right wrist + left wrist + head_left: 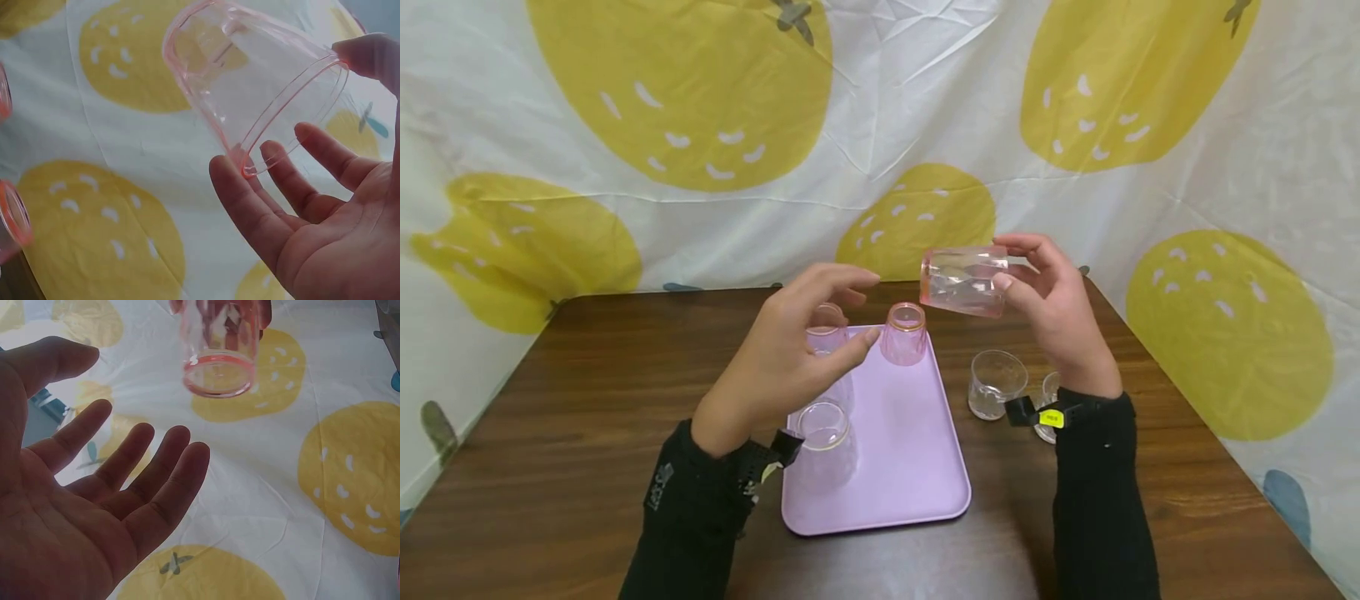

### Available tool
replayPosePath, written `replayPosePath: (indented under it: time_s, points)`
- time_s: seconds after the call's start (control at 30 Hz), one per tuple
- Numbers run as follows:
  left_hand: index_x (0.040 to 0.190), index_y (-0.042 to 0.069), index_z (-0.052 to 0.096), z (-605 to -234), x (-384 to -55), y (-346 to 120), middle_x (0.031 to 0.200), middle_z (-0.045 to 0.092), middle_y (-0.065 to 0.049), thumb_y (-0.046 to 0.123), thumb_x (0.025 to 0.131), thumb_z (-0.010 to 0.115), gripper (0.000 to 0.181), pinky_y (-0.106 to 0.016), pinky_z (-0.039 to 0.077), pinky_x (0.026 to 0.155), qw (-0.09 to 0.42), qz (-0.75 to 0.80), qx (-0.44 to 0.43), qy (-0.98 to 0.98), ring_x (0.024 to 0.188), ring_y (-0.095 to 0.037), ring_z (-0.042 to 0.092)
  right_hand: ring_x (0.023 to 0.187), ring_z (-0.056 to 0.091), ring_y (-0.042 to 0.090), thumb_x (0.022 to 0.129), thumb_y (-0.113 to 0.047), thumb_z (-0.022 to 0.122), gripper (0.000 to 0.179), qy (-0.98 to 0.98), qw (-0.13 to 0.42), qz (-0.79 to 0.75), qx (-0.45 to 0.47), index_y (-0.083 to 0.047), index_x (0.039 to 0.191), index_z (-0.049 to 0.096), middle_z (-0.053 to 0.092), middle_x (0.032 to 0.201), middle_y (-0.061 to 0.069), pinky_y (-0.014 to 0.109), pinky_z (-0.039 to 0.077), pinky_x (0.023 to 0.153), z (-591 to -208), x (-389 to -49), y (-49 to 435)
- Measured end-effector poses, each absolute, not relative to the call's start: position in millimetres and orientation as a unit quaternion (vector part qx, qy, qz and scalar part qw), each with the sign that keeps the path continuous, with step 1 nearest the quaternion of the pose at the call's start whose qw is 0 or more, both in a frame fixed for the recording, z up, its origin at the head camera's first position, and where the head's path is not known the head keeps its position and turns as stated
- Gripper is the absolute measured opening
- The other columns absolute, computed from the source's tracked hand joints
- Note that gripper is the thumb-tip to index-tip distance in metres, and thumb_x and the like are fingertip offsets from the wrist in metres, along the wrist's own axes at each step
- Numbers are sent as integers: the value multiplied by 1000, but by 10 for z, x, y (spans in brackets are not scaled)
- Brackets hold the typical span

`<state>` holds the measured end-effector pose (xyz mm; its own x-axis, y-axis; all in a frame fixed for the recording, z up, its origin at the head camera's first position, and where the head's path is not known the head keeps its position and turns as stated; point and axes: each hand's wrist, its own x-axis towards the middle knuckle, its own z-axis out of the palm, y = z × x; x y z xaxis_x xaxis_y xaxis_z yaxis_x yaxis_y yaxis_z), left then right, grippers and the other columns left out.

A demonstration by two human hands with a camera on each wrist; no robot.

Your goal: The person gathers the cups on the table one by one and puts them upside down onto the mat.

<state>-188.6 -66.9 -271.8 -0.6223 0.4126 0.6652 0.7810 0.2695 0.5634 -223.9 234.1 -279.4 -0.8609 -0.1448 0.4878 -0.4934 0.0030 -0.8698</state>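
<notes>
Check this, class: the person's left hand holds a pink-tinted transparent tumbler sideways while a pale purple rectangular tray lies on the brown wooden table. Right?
No: the right hand holds the tumbler, as the head view shows. The rest stands.

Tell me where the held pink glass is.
Right of centre in the head view, the pink glass lies sideways in the right hand's grip, up and right of another pink glass on the tray, at its far right corner.
</notes>
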Motion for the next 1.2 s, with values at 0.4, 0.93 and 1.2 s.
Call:
replayPosePath:
  time_s: [0.4,0.93,1.2]
  points:
    - [137,14,58,-2726,-1924,-670,135,58,-2,10,86,79,55,-41,58,91,176,-474,-374,-777,115,-20,62,107,64,20,92,-3,56,40,-663,42,689,289,-9,132,54,57,127,8,29,59,82,-2841,-2232,2017]
    - [131,5,61,-2749,-1956,-663,124,62,-6,3,83,78,50,-25,58,89,170,-502,-381,-758,105,-18,65,110,61,19,90,-7,55,43,-629,-13,709,320,-12,132,52,56,129,6,27,57,90,-2881,-2193,1788]
    - [128,6,64,-2751,-1959,-672,120,64,-6,2,80,81,50,-25,59,85,183,-506,-375,-755,103,-18,65,113,60,20,92,-7,54,48,-632,-25,703,325,-9,139,46,53,135,7,29,56,94,-2884,-2206,1826]
